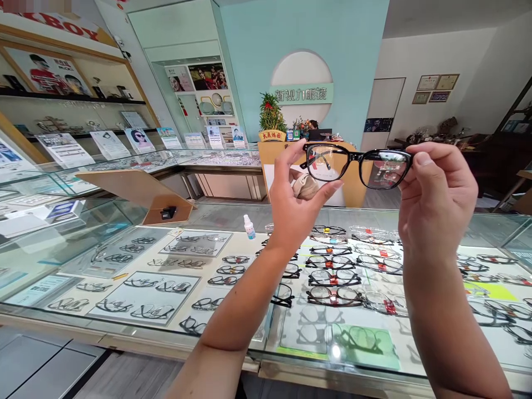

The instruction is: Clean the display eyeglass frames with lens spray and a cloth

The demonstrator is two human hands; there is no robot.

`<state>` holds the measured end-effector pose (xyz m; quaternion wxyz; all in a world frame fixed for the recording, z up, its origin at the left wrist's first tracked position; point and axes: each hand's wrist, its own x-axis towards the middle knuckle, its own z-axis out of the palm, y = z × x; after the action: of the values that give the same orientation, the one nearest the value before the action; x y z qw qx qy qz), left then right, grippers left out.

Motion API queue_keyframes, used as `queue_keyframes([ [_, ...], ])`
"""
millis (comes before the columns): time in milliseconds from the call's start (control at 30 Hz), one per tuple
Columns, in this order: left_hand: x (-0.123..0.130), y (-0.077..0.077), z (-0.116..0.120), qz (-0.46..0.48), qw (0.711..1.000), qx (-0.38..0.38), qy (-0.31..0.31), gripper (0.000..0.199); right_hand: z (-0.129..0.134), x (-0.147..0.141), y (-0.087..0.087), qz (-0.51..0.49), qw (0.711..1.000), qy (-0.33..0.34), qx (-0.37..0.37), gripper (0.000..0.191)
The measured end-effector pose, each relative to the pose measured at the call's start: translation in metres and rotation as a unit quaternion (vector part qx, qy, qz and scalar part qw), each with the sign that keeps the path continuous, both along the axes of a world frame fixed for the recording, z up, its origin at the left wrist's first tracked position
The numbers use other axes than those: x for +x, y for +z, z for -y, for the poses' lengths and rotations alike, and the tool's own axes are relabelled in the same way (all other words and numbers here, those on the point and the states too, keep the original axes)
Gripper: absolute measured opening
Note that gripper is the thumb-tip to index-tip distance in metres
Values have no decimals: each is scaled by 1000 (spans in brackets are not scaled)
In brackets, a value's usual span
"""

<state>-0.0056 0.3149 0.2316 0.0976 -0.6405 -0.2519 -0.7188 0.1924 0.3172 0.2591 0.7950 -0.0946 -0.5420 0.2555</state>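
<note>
Black-framed eyeglasses are held up in front of me, above the glass counter. My left hand grips the left end of the frame between thumb and fingers, with a bunched beige cloth tucked in its palm. At the other end, my right hand pinches the right rim and hinge. One folded temple arm shows through the left lens; the other is hard to make out. Below, a small white spray bottle stands upright on the counter top, to the left of my left forearm.
Rows of eyeglasses fill the glass display counter. A tilted wooden-backed mirror or stand rests at left on the counter. Beyond are a wooden reception desk with a potted plant, and a person's head behind it.
</note>
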Motion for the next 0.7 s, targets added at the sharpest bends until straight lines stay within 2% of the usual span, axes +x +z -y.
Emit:
queue_keyframes([
  [200, 0, 2, 9, 1, 1000, -16, -1, 79, -7, 4, -3, 16, 999, -31, 0, 13],
  [333, 2, 6, 20, 9, 998, -65, -1, 72, -13, 12, -5, 59, 998, -32, -19, 16],
  [433, 2, 4, 29, 17, 995, -97, 5, 73, -9, 19, -3, 95, 994, -47, -11, 14],
  [567, 0, -15, 55, 36, 991, -131, 18, 70, 12, 26, -3, 187, 980, -23, -56, 17],
  [633, 0, -31, 77, 50, 986, -158, 14, 68, 29, 29, -13, 213, 974, 9, -73, 20],
  [700, 3, -49, 103, 65, 979, -191, 13, 69, 50, 31, -30, 224, 970, 39, -90, 24],
])
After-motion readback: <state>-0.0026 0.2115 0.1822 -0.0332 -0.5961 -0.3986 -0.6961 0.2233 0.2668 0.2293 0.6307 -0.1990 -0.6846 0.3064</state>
